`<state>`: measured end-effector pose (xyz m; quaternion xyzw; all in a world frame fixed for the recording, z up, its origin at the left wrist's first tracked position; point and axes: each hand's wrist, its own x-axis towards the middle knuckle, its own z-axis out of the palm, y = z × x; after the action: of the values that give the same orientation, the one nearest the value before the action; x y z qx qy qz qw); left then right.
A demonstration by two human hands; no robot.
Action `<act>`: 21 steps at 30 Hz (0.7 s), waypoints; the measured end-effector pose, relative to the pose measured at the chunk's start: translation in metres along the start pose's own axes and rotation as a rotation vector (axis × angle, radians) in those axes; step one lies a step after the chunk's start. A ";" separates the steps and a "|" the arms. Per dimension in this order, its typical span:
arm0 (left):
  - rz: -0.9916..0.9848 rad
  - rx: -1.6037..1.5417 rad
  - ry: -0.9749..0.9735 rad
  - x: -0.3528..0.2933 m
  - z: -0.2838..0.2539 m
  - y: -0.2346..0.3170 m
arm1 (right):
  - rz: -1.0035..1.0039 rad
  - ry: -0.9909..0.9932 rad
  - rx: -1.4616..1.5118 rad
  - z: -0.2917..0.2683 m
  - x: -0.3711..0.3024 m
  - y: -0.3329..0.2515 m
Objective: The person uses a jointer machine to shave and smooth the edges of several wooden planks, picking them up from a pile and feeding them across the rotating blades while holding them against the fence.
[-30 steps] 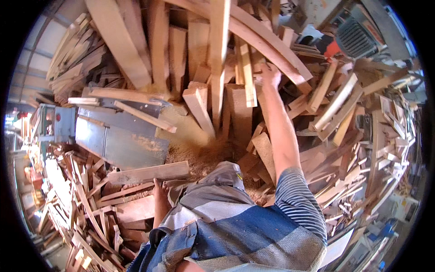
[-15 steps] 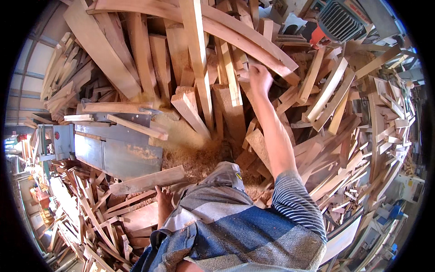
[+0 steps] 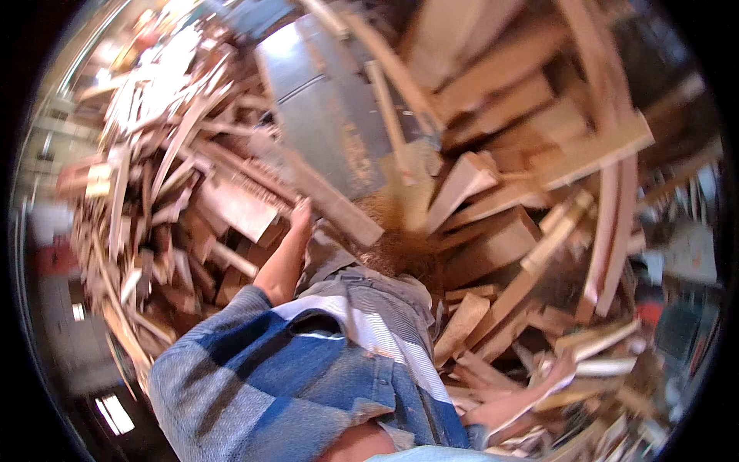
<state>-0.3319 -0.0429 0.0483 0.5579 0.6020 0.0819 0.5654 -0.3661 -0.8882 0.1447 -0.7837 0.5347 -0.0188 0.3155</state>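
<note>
A short wooden board (image 3: 335, 196) slants across in front of my body, over the metal machine table's near end. My left hand (image 3: 301, 215) is closed at the board's lower edge, its fingers partly hidden against the wood. My right arm stretches out to the lower right over the scrap pile. My right hand (image 3: 564, 372) is smeared by motion there, next to pale offcuts (image 3: 608, 339); its fingers do not show clearly. A narrow wooden strip (image 3: 389, 115) lies on the grey metal machine table (image 3: 319, 100), with sawdust around it.
Tall lumber pieces (image 3: 500, 100) lean in a stack at the upper right, with a long curved piece (image 3: 612, 154) across them. Heaped wood scraps (image 3: 177, 169) fill the left side. Sawdust (image 3: 392, 250) covers the ground before me.
The view has swung round to the right, blurring the scene. My right hand has left the curved pieces at the stack and is low on the right. My left hand stays at the board.
</note>
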 end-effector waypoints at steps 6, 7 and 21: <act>0.331 0.571 0.398 0.046 -0.033 -0.015 | -0.064 0.087 0.458 0.021 -0.071 0.004; 0.466 0.706 0.446 0.037 -0.014 -0.002 | -0.081 0.109 0.496 0.016 -0.091 0.008; 0.523 0.399 -0.525 -0.006 0.205 0.081 | -1.223 -0.531 -0.122 0.252 -0.332 -0.222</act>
<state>-0.1283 -0.1276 0.0398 0.7925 0.2796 -0.0405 0.5405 -0.2324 -0.4358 0.1598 -0.9402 -0.1016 0.0294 0.3238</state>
